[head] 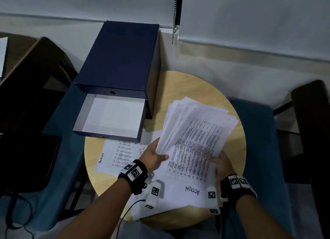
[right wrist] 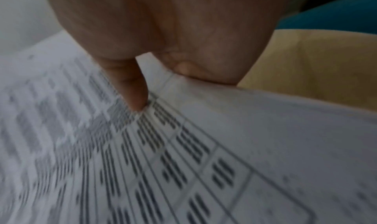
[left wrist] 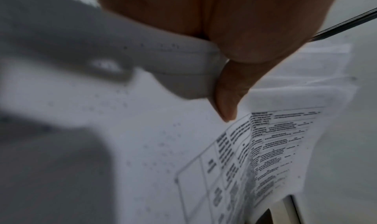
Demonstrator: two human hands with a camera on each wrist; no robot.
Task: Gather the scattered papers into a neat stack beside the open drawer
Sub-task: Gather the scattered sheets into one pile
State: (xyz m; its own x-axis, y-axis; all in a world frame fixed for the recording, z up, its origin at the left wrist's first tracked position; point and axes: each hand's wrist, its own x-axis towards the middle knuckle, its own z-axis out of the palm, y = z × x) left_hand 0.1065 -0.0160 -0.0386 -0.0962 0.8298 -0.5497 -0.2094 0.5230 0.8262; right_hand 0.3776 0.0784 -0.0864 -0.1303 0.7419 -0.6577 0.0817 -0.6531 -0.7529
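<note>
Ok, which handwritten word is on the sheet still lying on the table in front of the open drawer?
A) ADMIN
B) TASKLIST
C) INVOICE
B: the sheet below the open drawer reads TASKLIST along its edge; ADMIN is on the held bundle.

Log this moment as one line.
left hand: grips paper bundle | right hand: grips bundle | TASKLIST sheet: on table | drawer: open

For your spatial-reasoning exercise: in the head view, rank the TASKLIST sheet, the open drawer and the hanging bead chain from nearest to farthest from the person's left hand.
1. TASKLIST sheet: on the table, just left of the left hand.
2. Open drawer: beyond the sheet, up-left.
3. Bead chain: hanging at the wall, farthest.
</note>
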